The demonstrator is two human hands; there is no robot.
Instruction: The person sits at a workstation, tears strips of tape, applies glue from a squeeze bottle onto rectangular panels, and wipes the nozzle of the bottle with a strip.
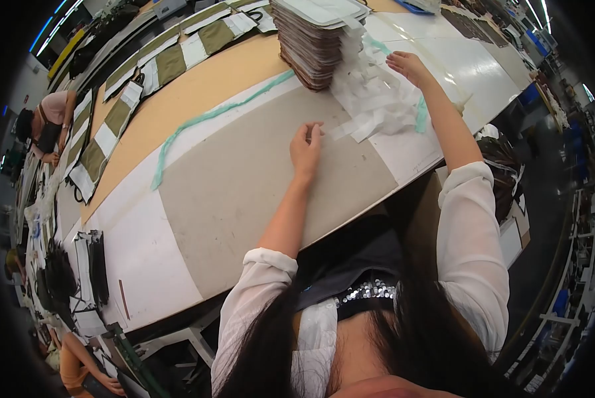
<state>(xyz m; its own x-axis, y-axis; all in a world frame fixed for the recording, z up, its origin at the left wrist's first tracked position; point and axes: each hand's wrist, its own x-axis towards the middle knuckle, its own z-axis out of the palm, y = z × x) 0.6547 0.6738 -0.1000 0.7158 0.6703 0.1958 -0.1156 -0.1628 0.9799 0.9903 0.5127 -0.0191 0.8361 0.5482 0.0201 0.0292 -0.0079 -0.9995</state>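
Note:
My left hand (305, 154) hovers over the grey board (244, 192), its fingers curled in toward the thumb. Whatever they may hold is too small to make out. Close to its fingertips lies the edge of a loose heap of white strips (377, 106). My right hand (409, 67) is over the right side of that heap, fingers stretched out with nothing visible in them. Just beyond both hands stands a tall stack of flat pieces (310, 50), white on top with brownish layered edges.
A long mint-green strip (211, 118) curves across the table left of the stack. Olive and white fabric panels (171, 65) line the far side. One person (48, 119) leans over panels at the left; another person's arm (81, 358) shows lower left. Dark bundled material (500, 166) sits off the table's right edge.

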